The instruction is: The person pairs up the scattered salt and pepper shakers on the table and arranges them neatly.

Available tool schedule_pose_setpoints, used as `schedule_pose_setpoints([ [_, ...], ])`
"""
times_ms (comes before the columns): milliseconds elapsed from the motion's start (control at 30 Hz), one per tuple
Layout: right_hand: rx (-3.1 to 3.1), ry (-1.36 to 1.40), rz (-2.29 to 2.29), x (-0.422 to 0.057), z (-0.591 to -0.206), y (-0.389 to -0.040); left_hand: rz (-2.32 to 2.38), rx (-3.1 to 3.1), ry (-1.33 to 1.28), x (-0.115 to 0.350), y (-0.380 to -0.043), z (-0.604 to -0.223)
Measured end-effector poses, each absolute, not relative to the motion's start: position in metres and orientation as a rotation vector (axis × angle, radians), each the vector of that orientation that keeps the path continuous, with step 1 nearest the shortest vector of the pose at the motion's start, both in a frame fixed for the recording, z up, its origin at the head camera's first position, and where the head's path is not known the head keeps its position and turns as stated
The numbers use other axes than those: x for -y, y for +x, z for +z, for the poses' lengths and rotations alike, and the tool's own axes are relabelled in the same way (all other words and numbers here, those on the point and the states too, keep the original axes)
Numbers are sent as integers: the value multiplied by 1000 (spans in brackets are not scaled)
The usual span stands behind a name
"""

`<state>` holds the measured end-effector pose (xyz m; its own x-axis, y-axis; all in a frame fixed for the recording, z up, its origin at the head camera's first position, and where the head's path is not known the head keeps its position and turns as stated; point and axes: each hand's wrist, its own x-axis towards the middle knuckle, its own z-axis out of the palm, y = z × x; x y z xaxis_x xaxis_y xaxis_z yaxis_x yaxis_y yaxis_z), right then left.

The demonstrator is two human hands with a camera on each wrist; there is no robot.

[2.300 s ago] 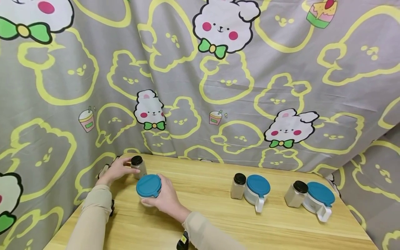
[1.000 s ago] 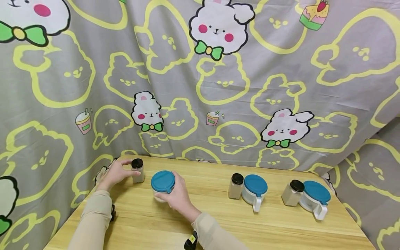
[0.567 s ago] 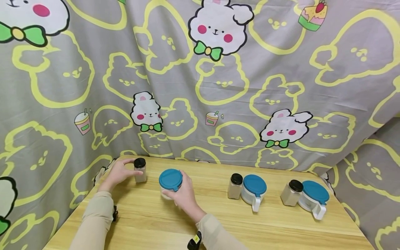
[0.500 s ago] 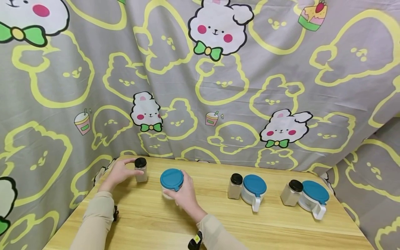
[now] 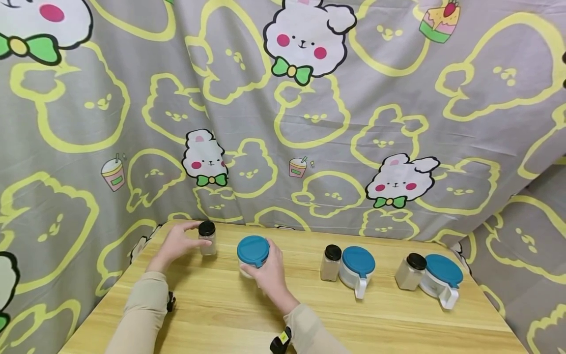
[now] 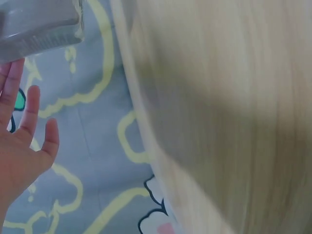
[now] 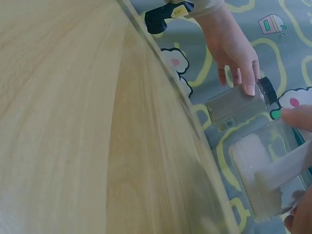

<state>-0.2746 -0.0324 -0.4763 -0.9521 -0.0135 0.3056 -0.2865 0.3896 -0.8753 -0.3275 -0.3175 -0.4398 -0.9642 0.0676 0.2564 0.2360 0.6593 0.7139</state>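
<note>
My left hand (image 5: 177, 244) pinches a clear, straight-sided spice jar (image 5: 208, 245) with a black lid between fingers and thumb. In the left wrist view, the jar's base (image 6: 41, 36) hangs off the table. My right hand (image 5: 272, 275) grips a round clear seasoning jar (image 5: 253, 250) with a blue lid, to the right of the spice jar and apart from it. White contents show inside this seasoning jar (image 7: 251, 156) in the right wrist view, and its white handle (image 7: 287, 168) is partly behind my fingers. Both jars are held above the wooden table.
On the table (image 5: 230, 314) to the right stand two pairs: a black-lidded spice jar (image 5: 330, 265) beside a blue-lidded seasoning jar (image 5: 358, 263), and another spice jar (image 5: 410, 273) beside a seasoning jar (image 5: 442, 273). A patterned curtain (image 5: 247, 113) hangs behind and at both sides.
Both hands have carried their jars rightward over the table. The gap between the spice jar and the seasoning jar has widened since the oldest frame. The two pairs on the right stay put.
</note>
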Motion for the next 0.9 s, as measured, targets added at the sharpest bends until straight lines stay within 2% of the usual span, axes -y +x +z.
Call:
schedule_pose_setpoints([
  [900,2309,33,1506,12,-480,-274,-1156,2644,-259,268,-325,-437],
])
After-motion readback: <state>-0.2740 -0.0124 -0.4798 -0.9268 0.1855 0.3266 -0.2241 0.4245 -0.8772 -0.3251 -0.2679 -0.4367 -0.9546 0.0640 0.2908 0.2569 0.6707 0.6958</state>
